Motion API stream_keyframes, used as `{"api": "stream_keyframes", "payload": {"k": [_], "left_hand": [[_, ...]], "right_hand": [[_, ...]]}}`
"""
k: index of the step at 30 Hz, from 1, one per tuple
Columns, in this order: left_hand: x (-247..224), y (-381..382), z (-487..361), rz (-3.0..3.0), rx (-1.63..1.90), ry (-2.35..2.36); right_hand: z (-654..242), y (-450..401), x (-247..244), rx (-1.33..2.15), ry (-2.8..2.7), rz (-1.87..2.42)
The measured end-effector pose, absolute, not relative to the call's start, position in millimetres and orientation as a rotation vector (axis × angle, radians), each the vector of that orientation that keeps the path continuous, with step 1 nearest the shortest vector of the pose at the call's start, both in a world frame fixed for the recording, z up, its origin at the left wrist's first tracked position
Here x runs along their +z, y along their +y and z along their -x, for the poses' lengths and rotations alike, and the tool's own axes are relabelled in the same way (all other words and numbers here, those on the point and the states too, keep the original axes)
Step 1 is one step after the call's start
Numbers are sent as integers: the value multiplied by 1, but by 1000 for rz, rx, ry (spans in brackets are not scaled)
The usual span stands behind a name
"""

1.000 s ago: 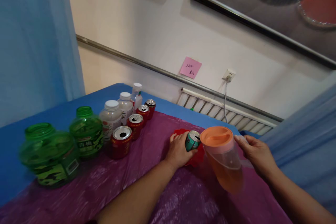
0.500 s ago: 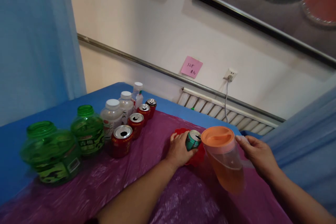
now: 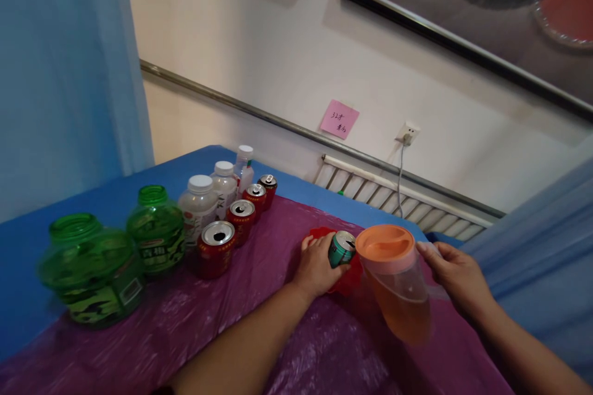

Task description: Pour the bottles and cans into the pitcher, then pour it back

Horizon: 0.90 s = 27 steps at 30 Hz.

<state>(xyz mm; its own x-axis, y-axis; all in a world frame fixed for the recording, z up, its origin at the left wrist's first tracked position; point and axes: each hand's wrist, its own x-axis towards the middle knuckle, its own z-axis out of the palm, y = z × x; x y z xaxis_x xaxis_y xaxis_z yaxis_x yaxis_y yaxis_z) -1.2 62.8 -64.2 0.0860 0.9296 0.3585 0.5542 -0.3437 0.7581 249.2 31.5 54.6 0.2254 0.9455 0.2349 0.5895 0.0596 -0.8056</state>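
My left hand (image 3: 317, 262) is wrapped round a green drink can (image 3: 341, 250), whose opened top faces up. Beneath the can and hand lies a red dish (image 3: 348, 281), partly covered by them. My right hand (image 3: 456, 268) grips the handle of a clear plastic pitcher (image 3: 398, 287) with an orange lid. The pitcher is tilted toward the can, its rim close beside the can's top; amber liquid slants inside it. Whether liquid is flowing out cannot be made out.
To the left stand red cans (image 3: 217, 250) in a row, white-capped bottles (image 3: 199, 203) behind them, and two green jars (image 3: 92, 271). Purple plastic sheeting (image 3: 259, 302) covers part of the blue table (image 3: 185, 166). A radiator (image 3: 370, 191) is on the wall beyond.
Almost nothing differs. Both hands hold the can and the pitcher in the same places, with only a slight shift of the whole view.
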Motion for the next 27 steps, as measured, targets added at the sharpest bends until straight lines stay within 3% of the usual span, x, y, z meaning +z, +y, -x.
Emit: {"api": "stream_keyframes", "payload": {"k": [27], "left_hand": [[-62, 63, 1, -1919, 1173, 1444]], "right_hand": [[-259, 35, 55, 498, -1496, 1615]]}}
